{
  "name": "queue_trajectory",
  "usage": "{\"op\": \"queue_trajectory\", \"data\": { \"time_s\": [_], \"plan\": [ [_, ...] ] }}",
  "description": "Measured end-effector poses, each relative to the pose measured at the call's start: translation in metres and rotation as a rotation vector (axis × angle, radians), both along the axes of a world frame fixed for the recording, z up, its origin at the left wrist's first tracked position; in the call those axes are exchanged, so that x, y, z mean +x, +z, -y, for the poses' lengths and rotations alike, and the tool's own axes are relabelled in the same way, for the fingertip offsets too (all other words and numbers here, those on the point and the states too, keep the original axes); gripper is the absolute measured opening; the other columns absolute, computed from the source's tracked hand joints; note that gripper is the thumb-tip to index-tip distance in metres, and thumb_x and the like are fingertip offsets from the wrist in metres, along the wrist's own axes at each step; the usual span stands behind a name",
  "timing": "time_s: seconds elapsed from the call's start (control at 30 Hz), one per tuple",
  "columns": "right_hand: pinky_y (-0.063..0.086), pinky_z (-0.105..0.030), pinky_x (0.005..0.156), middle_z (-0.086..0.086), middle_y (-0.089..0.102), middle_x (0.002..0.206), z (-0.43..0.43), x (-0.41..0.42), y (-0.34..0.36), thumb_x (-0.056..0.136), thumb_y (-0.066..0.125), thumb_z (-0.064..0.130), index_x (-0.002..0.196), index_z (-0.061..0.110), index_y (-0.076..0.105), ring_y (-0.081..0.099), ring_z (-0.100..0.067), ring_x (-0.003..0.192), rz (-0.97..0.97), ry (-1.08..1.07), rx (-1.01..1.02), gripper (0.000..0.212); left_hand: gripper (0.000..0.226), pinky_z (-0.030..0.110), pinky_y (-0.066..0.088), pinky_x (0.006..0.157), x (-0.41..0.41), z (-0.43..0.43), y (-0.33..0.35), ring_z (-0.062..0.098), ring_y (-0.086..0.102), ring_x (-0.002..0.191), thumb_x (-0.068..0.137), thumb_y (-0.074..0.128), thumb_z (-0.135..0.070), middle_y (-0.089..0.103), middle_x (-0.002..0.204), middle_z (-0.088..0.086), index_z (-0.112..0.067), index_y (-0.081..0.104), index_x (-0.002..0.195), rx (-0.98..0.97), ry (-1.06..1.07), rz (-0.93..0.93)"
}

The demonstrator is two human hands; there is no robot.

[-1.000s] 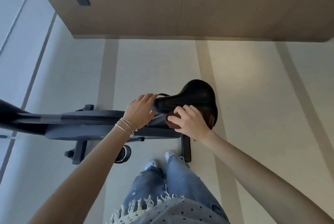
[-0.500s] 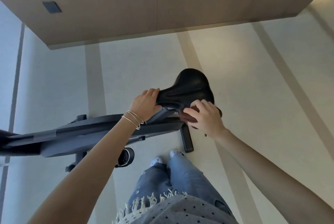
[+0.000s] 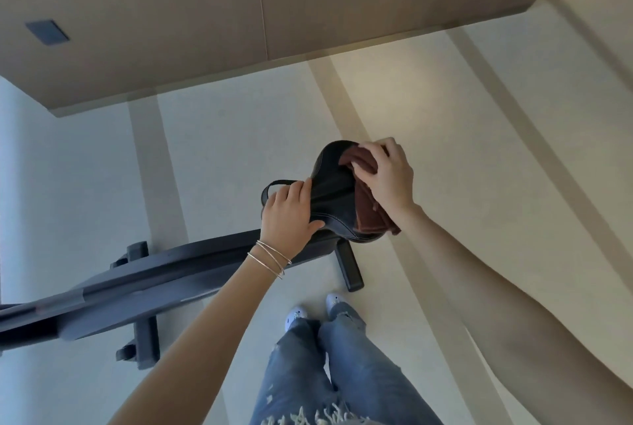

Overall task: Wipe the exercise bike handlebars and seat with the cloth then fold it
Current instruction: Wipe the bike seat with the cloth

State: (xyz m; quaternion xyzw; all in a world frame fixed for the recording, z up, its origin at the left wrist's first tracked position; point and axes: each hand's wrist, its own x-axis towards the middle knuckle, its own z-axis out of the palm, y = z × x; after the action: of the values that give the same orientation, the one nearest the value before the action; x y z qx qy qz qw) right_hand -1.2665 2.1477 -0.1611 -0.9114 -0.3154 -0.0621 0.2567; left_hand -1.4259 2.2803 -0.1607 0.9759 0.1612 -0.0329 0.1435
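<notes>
Floor (image 3: 445, 109): pale, crossed by darker tan bands, filling most of the view.

Wall panel (image 3: 239, 13): tan, wood-toned, along the top, with a small dark rectangular plate (image 3: 47, 32) set into it at the left.

Exercise bike frame (image 3: 144, 284): dark grey, running from the left edge up toward the seat, with floor stabiliser bars (image 3: 349, 267) below it. Handlebars out of view.

Person: two bare forearms reaching forward; blue distressed jeans (image 3: 329, 373) and light shoes (image 3: 334, 301) at bottom centre, standing just beside the frame.

Seat (image 3: 334, 195): black saddle with pale stitching, mounted above the rear of the frame, wide end away from the left hand.

Cloth (image 3: 368, 205): dark reddish-brown, bunched and layered, lying over the right side of the seat, from its far edge down to its near rim.

Right hand (image 3: 387, 174): palm down on the cloth, fingers spread and curled, pressing it against the seat.

Left hand (image 3: 289, 215): wrapped around the narrow nose of the seat, fingers together on top, thumb along the near side.

Bangles (image 3: 270, 258): thin, silver-toned, several, on the left wrist.
</notes>
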Motion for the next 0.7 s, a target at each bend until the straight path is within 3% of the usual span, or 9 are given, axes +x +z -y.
{"op": "queue_trajectory", "data": {
  "time_s": [0.2, 0.33, 0.4, 0.57, 0.7],
  "plan": [
    [0.052, -0.044, 0.077, -0.010, 0.053, 0.113, -0.009, 0.002, 0.013, 0.086, 0.062, 0.037, 0.119, 0.019, 0.057, 0.053, -0.031, 0.100, -0.116, -0.030, -0.073, 0.039, 0.071, 0.037, 0.043, 0.097, 0.002, -0.001, -0.001, 0.027, 0.051, 0.116, 0.083, 0.063, -0.041, 0.049, 0.135, 0.007, -0.010, 0.034, 0.140, 0.013, 0.015, -0.021],
    [0.048, -0.044, 0.079, -0.010, 0.045, 0.126, 0.017, -0.027, 0.013, 0.070, 0.071, 0.057, 0.131, 0.022, 0.045, 0.050, -0.034, 0.101, -0.071, 0.063, -0.292, 0.076, 0.071, 0.039, 0.044, 0.095, 0.004, 0.000, 0.000, 0.030, 0.051, 0.115, 0.084, 0.063, -0.039, 0.050, 0.133, 0.010, -0.009, 0.034, 0.140, 0.003, 0.019, -0.036],
    [0.047, -0.046, 0.080, -0.009, 0.038, 0.133, 0.019, -0.029, 0.015, 0.065, 0.073, 0.058, 0.136, 0.025, 0.036, 0.047, -0.035, 0.104, -0.067, 0.093, -0.398, 0.087, 0.071, 0.040, 0.043, 0.096, 0.005, 0.001, 0.001, 0.030, 0.049, 0.116, 0.084, 0.062, -0.040, 0.048, 0.134, 0.010, -0.009, 0.033, 0.141, 0.012, 0.019, -0.065],
    [0.051, -0.041, 0.076, -0.007, 0.036, 0.131, 0.026, -0.018, 0.021, 0.074, 0.069, 0.038, 0.135, 0.026, 0.035, 0.051, -0.034, 0.104, -0.184, 0.117, -0.329, 0.071, 0.070, 0.041, 0.041, 0.098, 0.012, 0.004, 0.008, 0.032, 0.046, 0.121, 0.085, 0.062, -0.036, 0.045, 0.137, 0.011, -0.008, 0.031, 0.142, 0.007, 0.005, -0.090],
    [0.047, -0.032, 0.072, -0.004, 0.040, 0.127, 0.061, -0.026, 0.021, 0.074, 0.070, 0.035, 0.132, 0.027, 0.039, 0.053, -0.027, 0.107, -0.303, -0.008, -0.165, 0.067, 0.066, 0.042, 0.040, 0.099, 0.023, 0.021, 0.022, 0.033, 0.045, 0.121, 0.084, 0.063, -0.028, 0.046, 0.136, 0.013, -0.007, 0.036, 0.140, 0.018, -0.083, -0.040]
  ]
}}
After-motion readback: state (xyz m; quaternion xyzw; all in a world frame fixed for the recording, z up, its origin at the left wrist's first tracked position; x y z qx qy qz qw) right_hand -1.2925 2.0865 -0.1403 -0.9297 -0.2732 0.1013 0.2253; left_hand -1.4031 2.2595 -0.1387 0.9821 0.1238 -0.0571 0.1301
